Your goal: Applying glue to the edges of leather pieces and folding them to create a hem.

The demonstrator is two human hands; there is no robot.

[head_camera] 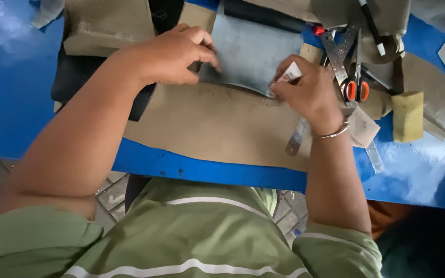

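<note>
My left hand [173,54] presses its fingertips on the left edge of a grey-blue flat piece of material [251,51] that lies on a brown paper sheet [217,123]. At the piece's lower right corner, my right hand [307,90] pinches a small white object [291,73]; what it is I cannot tell. A metal bangle [331,134] circles my right wrist.
The blue table [11,92] carries orange-handled scissors [355,85], a metal ruler [297,136], a yellow sponge block [407,116], brown pattern pieces [106,25], a black sheet [75,77] and a pen [372,23]. The table's near edge runs above my green shirt. A brick floor lies below.
</note>
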